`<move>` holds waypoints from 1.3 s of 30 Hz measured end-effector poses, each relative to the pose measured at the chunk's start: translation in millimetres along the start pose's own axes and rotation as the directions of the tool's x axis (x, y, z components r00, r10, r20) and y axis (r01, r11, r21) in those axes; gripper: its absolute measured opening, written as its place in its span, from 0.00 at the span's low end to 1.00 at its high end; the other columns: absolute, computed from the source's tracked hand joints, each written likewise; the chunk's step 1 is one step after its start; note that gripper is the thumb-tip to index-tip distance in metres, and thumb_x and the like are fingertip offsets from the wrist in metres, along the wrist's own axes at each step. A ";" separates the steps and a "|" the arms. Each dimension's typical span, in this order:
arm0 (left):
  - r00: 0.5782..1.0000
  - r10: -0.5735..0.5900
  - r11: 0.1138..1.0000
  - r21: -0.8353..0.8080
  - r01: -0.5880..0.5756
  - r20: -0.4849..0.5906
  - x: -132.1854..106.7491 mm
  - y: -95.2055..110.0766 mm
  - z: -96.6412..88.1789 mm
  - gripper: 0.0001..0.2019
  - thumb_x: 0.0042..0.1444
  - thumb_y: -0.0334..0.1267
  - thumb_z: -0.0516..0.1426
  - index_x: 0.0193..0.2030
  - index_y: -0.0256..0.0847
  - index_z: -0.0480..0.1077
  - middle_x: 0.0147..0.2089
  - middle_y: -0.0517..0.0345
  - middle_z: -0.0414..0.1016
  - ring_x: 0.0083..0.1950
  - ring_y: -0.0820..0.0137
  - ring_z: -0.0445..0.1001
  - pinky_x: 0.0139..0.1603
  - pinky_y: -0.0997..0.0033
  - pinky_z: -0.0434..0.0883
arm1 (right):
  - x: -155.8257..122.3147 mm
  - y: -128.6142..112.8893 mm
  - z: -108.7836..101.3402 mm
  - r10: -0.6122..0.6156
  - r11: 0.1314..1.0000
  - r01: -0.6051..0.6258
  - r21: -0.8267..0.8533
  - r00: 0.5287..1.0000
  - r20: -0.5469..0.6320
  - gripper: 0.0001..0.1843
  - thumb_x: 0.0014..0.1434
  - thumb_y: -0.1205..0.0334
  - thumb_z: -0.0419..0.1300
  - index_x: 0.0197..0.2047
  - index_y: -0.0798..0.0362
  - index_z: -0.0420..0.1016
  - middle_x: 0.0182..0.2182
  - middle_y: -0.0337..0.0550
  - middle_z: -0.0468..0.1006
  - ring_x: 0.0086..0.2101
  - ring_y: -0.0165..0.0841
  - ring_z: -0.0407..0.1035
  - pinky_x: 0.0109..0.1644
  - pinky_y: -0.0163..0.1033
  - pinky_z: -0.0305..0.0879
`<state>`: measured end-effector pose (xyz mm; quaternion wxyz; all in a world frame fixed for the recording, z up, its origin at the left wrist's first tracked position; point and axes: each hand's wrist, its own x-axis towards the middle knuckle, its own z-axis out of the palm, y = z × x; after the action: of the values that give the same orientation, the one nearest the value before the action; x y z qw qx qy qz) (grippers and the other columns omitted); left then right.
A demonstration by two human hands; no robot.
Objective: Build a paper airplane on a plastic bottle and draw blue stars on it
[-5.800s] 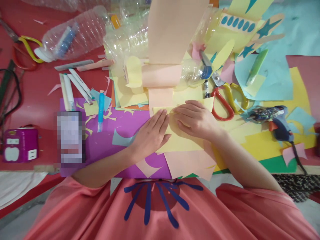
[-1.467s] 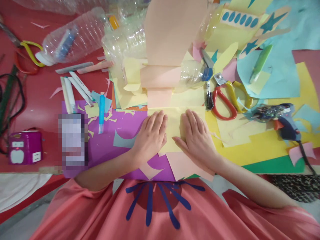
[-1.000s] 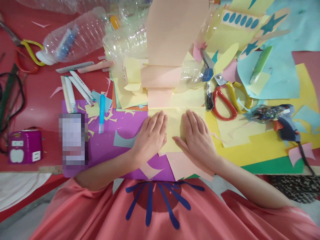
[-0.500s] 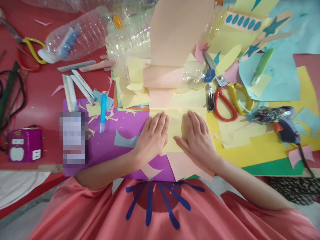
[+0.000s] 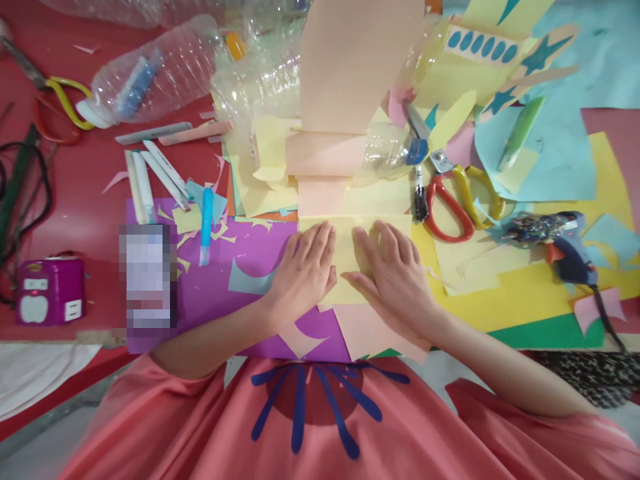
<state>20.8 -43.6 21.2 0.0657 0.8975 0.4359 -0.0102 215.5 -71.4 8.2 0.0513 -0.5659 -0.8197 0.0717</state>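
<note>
Pale yellow paper point(image 5: 345, 252), dead centre of the frame, with the left hand point(image 5: 303, 272) and right hand point(image 5: 400, 279) laid flat on it, apart and not gripping anything. Looks like smoothing to me, so I'd press evenly and work from the middle outward (scissors point(image 5: 441, 161) sit just past its upper right corner, mind them), keeping the top edge straight.

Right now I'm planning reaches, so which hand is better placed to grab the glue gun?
Likely the right hand: it rests on the pale yellow paper, nearer the glue gun. The left hand, also there, would have to reach across.
</note>
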 end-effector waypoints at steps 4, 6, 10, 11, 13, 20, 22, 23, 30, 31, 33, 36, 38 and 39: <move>1.000 0.007 1.000 0.024 -0.007 -0.016 -0.6 0.8 1.3 0.27 0.66 0.33 0.46 0.68 0.19 0.57 0.68 0.30 0.64 0.69 0.51 0.64 0.64 0.50 0.66 | 4.8 -0.1 -2.9 -0.026 0.995 0.024 -0.094 1.000 -0.018 0.37 0.67 0.39 0.44 0.69 0.55 0.58 0.60 0.64 0.65 0.59 0.50 0.59 0.60 0.54 0.61; 1.000 0.013 0.999 0.040 -0.012 -0.013 -0.7 1.2 1.1 0.26 0.66 0.32 0.45 0.68 0.19 0.56 0.68 0.30 0.63 0.70 0.51 0.63 0.64 0.50 0.67 | 7.5 0.1 -3.9 -0.055 0.987 0.049 -0.156 0.998 -0.032 0.34 0.68 0.42 0.46 0.69 0.54 0.59 0.58 0.63 0.67 0.57 0.49 0.60 0.57 0.52 0.62; 1.000 -0.007 1.000 0.029 0.006 0.025 -1.1 2.5 0.4 0.27 0.66 0.32 0.44 0.69 0.19 0.54 0.70 0.30 0.59 0.72 0.52 0.60 0.65 0.50 0.65 | 12.4 0.4 -6.6 -0.116 0.962 0.095 -0.255 0.991 -0.068 0.31 0.68 0.45 0.48 0.68 0.51 0.61 0.54 0.62 0.70 0.52 0.47 0.63 0.53 0.49 0.64; 0.999 -0.012 1.000 0.029 0.011 0.032 -1.1 2.9 0.3 0.27 0.66 0.32 0.44 0.70 0.19 0.53 0.71 0.30 0.58 0.72 0.52 0.60 0.65 0.50 0.65 | 13.4 0.3 -7.3 -0.126 0.957 0.102 -0.270 0.989 -0.073 0.30 0.68 0.46 0.48 0.67 0.52 0.62 0.52 0.61 0.71 0.51 0.47 0.64 0.52 0.49 0.64; 0.999 -0.013 0.999 0.034 0.012 0.037 -1.0 3.4 -0.2 0.27 0.66 0.32 0.43 0.70 0.19 0.53 0.71 0.30 0.58 0.73 0.53 0.59 0.65 0.50 0.65 | 15.5 -0.3 -8.7 -0.131 0.954 0.105 -0.281 0.988 -0.078 0.29 0.68 0.47 0.49 0.67 0.52 0.62 0.50 0.60 0.72 0.49 0.46 0.65 0.51 0.48 0.64; 1.000 -0.003 1.000 -0.001 0.003 -0.001 1.3 0.0 0.5 0.26 0.66 0.33 0.45 0.68 0.20 0.57 0.69 0.32 0.61 0.71 0.54 0.62 0.67 0.55 0.65 | 26.8 -5.8 -9.2 -0.251 0.955 0.240 -0.176 0.967 -0.049 0.24 0.69 0.58 0.47 0.60 0.67 0.66 0.55 0.60 0.71 0.52 0.44 0.61 0.54 0.44 0.63; 0.999 0.007 1.000 -0.007 -0.007 -0.038 1.8 -2.1 3.1 0.26 0.66 0.33 0.45 0.68 0.20 0.58 0.69 0.33 0.63 0.71 0.55 0.62 0.68 0.57 0.64 | 29.9 -6.4 -7.9 -0.250 0.959 0.239 -0.153 0.967 -0.057 0.24 0.69 0.57 0.48 0.60 0.66 0.66 0.53 0.58 0.72 0.50 0.43 0.62 0.53 0.44 0.64; 0.998 0.013 1.000 -0.008 -0.014 -0.057 2.0 -3.1 4.6 0.26 0.66 0.34 0.46 0.67 0.20 0.58 0.69 0.33 0.63 0.71 0.54 0.63 0.68 0.58 0.64 | 31.1 -6.3 -7.1 -0.243 0.962 0.232 -0.143 0.968 -0.065 0.25 0.69 0.57 0.48 0.61 0.65 0.65 0.52 0.57 0.73 0.49 0.43 0.62 0.53 0.44 0.64; 0.994 0.038 0.999 -0.032 -0.041 -0.098 2.9 -7.4 12.0 0.27 0.67 0.35 0.44 0.68 0.18 0.56 0.69 0.30 0.61 0.71 0.52 0.62 0.68 0.56 0.64 | 35.6 -3.8 -1.4 -0.237 0.969 0.227 -0.096 0.966 -0.106 0.28 0.70 0.53 0.47 0.63 0.66 0.65 0.48 0.56 0.73 0.46 0.42 0.60 0.52 0.44 0.62; 0.994 0.042 0.998 -0.033 -0.045 -0.099 2.9 -7.2 12.2 0.27 0.67 0.35 0.44 0.68 0.18 0.56 0.69 0.30 0.61 0.71 0.52 0.61 0.68 0.56 0.64 | 36.2 -3.8 -1.6 -0.235 0.970 0.226 -0.093 0.966 -0.108 0.28 0.70 0.54 0.47 0.63 0.66 0.65 0.48 0.56 0.73 0.46 0.42 0.60 0.52 0.44 0.62; 0.994 0.045 0.998 -0.028 -0.048 -0.102 3.0 -6.6 11.9 0.27 0.67 0.34 0.43 0.68 0.17 0.56 0.69 0.28 0.61 0.71 0.51 0.61 0.68 0.55 0.64 | 37.4 -4.2 -2.7 -0.225 0.973 0.217 -0.083 0.970 -0.092 0.28 0.70 0.54 0.46 0.64 0.65 0.64 0.48 0.56 0.73 0.46 0.42 0.60 0.52 0.44 0.61; 0.997 0.031 0.999 -0.034 -0.033 -0.074 3.6 -6.0 10.2 0.27 0.67 0.34 0.43 0.68 0.18 0.55 0.69 0.28 0.61 0.73 0.52 0.59 0.68 0.55 0.63 | 38.6 -5.4 -5.1 -0.194 0.980 0.191 -0.061 0.980 -0.045 0.28 0.70 0.53 0.45 0.65 0.62 0.63 0.49 0.55 0.72 0.46 0.42 0.61 0.52 0.44 0.61; 0.999 0.024 0.999 -0.045 -0.026 -0.048 4.4 -6.4 9.0 0.27 0.67 0.34 0.43 0.69 0.19 0.55 0.70 0.29 0.59 0.74 0.54 0.57 0.68 0.55 0.63 | 39.1 -6.0 -6.6 -0.179 0.983 0.178 -0.052 0.983 -0.024 0.29 0.70 0.52 0.44 0.66 0.62 0.63 0.50 0.55 0.72 0.47 0.42 0.61 0.52 0.45 0.61; 0.999 0.024 0.999 -0.047 -0.026 -0.042 4.8 -6.7 8.6 0.27 0.67 0.34 0.43 0.69 0.20 0.55 0.70 0.30 0.59 0.74 0.54 0.57 0.68 0.55 0.63 | 39.3 -6.2 -7.2 -0.173 0.984 0.172 -0.053 0.985 -0.018 0.29 0.70 0.52 0.44 0.66 0.62 0.62 0.50 0.55 0.72 0.47 0.43 0.61 0.52 0.45 0.61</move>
<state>18.9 -36.9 11.6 0.0782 0.9011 0.4261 0.0196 197.0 -36.4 16.5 0.0519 -0.4946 -0.8667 0.0394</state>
